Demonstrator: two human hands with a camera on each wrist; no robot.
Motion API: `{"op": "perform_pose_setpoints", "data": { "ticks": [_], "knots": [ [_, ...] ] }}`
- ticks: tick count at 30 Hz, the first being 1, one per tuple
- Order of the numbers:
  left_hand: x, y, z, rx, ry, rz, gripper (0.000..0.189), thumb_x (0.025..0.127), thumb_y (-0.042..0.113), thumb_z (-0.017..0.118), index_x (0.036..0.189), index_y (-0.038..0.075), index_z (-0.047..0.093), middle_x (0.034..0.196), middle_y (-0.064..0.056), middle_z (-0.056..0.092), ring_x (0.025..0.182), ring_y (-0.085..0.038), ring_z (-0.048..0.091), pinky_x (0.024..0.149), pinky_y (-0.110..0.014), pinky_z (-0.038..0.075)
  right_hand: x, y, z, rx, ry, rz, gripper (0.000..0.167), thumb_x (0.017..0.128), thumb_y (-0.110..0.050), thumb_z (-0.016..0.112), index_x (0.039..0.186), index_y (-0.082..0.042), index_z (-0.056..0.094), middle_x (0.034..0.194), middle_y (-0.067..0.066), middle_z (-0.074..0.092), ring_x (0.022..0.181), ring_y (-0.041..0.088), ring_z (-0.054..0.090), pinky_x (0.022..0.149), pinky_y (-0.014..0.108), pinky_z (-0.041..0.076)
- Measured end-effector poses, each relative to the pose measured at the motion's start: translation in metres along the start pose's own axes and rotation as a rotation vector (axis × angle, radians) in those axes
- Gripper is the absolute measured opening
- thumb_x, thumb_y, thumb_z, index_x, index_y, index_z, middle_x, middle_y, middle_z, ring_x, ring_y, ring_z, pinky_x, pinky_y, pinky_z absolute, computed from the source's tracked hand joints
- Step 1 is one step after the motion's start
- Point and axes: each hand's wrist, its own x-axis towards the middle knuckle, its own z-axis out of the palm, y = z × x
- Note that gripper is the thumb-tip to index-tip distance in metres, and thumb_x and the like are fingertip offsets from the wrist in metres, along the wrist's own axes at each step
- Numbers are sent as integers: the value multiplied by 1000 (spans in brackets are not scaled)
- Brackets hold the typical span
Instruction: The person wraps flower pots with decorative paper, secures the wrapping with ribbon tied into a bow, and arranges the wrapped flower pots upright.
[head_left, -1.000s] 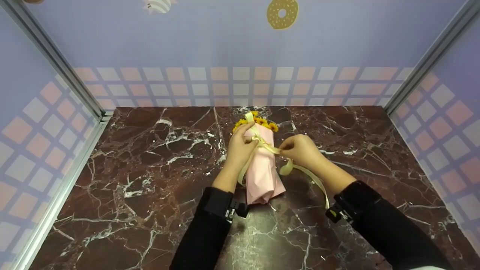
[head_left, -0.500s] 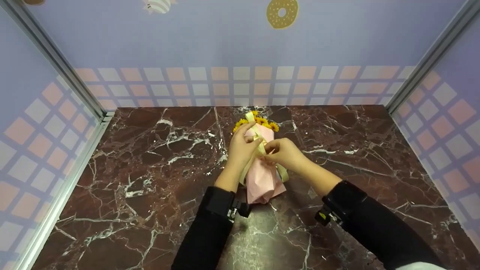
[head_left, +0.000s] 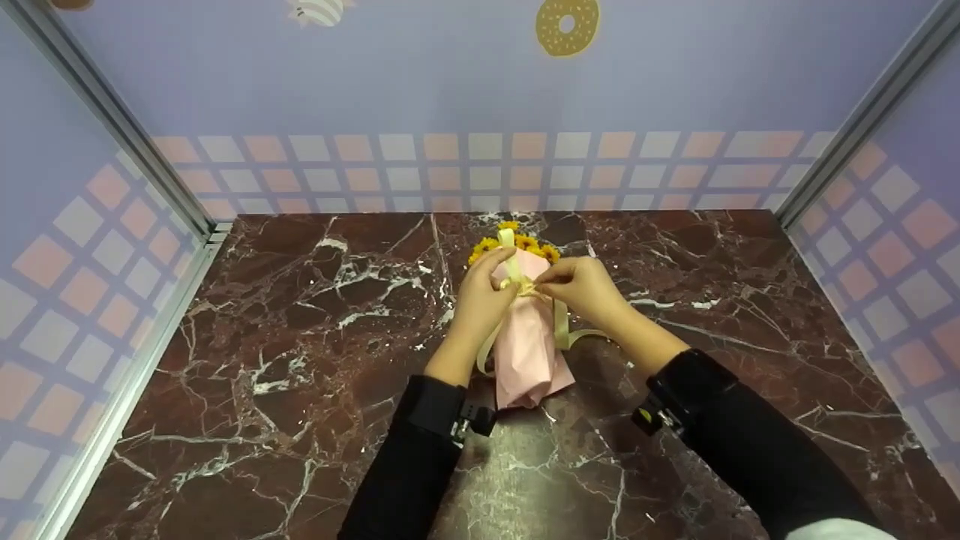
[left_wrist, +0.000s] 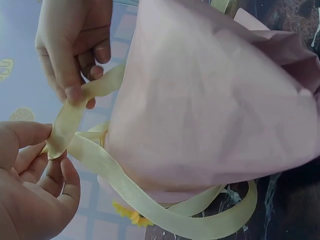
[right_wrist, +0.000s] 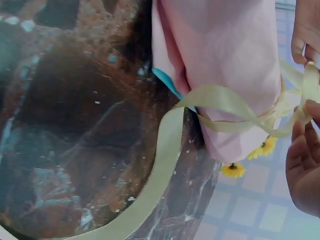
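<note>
A small bouquet of yellow flowers (head_left: pixel 552 253) lies in pink wrapping paper (head_left: pixel 523 360), its blooms toward the back wall. Pale yellow ribbon (left_wrist: pixel 120 177) runs around the paper, gathered at the front below the blooms. My left hand (head_left: pixel 482 296) pinches a raised loop of ribbon (head_left: pixel 507 238) between thumb and fingers. Close beside it, my right hand (head_left: pixel 589 291) pinches another stretch of the ribbon, as the left wrist view shows. The knot area is partly hidden by fingers. A long ribbon tail (right_wrist: pixel 167 150) curves down the bouquet's right side onto the table.
Beneath everything is a dark red-brown marble table (head_left: pixel 300 390) with white veins. A lilac back wall (head_left: pixel 420 82) with a checked band closes off the far edge, and side panels stand left and right.
My right hand came in from the right with the ribbon, dipped over the front of the paper, then rose beside the left fingers. My left hand has barely moved.
</note>
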Motion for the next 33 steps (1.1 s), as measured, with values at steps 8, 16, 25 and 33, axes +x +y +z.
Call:
{"op": "perform_pose_setpoints", "data": {
  "ticks": [8,16,25,33],
  "knots": [
    [-1,-1,0,4,-6,9,50,86,-4,65,134,7,59,145,-13,46,68,-8,48,61,-19,46,17,0,9,-111,10,-18,8,81,-6,73,85,-1,78,100,9,73,95,27,66,80,35,54],
    [-1,-1,1,-40,-10,-5,47,86,-4,64,132,7,60,146,-14,45,72,-9,49,65,-19,47,22,-1,18,-126,24,41,9,78,-7,74,86,-4,79,86,8,74,83,25,68,73,34,55],
    [0,2,0,-102,-6,7,45,86,-5,62,130,3,61,145,-16,45,80,-23,56,67,-19,50,24,-4,16,-68,74,-2,13,81,0,75,93,3,71,81,12,70,75,23,65,68,31,54],
    [-2,3,2,-135,-18,-25,44,88,-4,60,131,6,61,148,-15,42,84,-20,58,70,-22,53,25,-3,14,-199,66,-102,22,77,7,71,99,4,74,83,11,63,76,25,60,70,36,51]
  ]
}}
